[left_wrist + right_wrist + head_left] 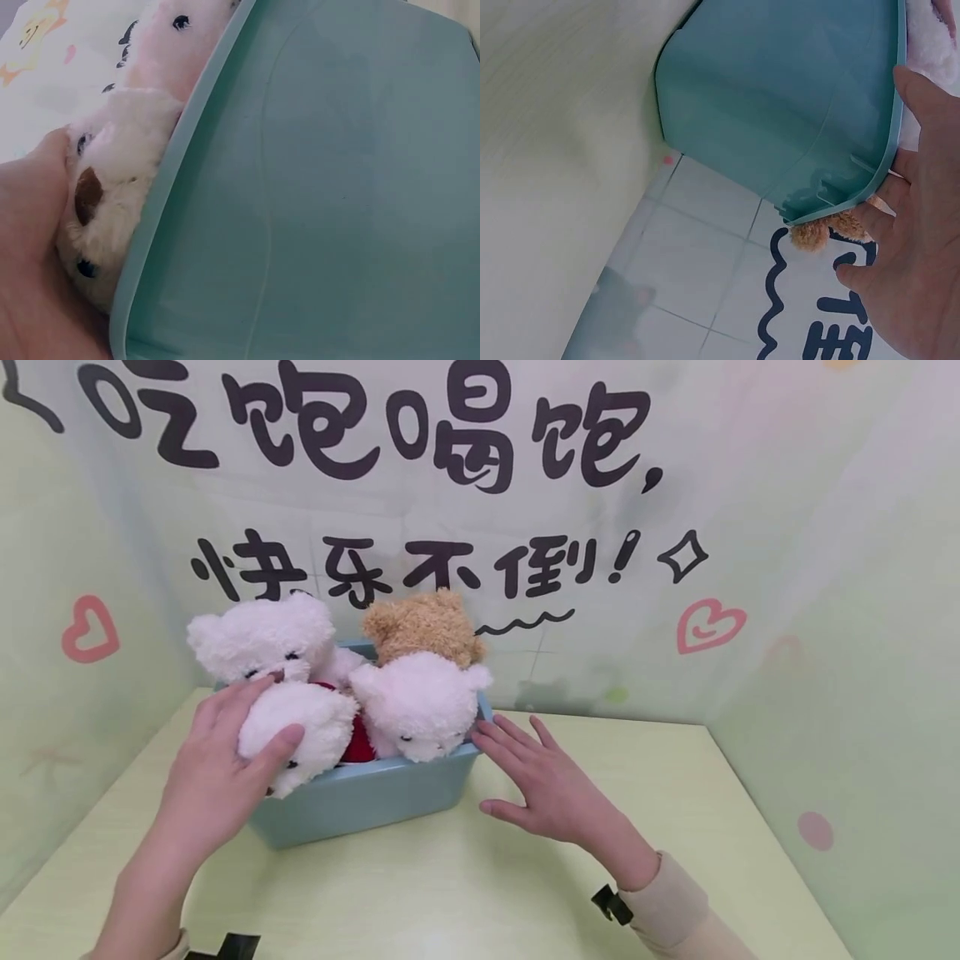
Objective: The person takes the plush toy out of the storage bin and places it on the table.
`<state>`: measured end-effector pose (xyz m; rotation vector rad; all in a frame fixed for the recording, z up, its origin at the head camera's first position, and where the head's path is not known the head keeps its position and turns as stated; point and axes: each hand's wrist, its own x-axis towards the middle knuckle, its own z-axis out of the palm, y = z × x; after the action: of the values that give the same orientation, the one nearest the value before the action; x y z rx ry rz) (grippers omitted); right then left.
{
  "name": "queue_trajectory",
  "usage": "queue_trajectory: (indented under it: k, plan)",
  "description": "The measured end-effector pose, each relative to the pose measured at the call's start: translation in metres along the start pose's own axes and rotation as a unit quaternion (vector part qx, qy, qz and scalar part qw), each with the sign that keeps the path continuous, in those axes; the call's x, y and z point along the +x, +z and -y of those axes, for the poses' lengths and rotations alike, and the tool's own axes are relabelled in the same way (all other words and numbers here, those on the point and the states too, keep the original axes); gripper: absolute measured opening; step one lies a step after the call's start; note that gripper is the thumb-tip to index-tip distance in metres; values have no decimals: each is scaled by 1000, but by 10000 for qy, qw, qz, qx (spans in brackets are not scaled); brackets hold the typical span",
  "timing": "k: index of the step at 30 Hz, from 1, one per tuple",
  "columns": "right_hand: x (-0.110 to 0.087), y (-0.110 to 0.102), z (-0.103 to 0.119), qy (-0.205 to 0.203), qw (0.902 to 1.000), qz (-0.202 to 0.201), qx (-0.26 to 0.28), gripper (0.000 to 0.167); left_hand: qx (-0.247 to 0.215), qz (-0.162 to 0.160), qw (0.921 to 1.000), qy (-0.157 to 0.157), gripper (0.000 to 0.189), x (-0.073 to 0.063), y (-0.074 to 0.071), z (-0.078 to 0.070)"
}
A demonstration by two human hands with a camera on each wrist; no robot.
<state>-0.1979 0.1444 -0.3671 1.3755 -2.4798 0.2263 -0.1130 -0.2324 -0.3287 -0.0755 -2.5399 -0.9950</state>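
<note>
On a pale table (420, 893), the left hand (210, 777) grips a plush bear (322, 727) at a blue bin's (367, 802) front rim; the right hand (551, 789), fingers straight, touches the bin. Three other bears (420, 702) crowd it; it is fluffy, white, brown-nosed.

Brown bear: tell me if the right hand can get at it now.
Probably yes: the right hand is at the blue bin, and the brown bear pokes up, though a white bear in front partly blocks it.

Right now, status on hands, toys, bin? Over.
Left hand grips front white toy at near rim of blue bin. Right hand at bin's right end, fingers straight. Two other white toys, brown toy packed alongside; no obstruction seen.
</note>
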Motion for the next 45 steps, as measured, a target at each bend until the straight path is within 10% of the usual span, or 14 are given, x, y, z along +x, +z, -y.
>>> queue_trajectory:
  k: [35, 45]
  plan:
    - [-57, -8, -2, 334, 9975, -602, -164, 74, -872, 310, 9941, 567, 67, 39, 42, -19]
    - [-36, -34, -13, -165, 9834, -1805, 117, 64, -891, 265, 9941, 565, 66, 40, 44, -18]
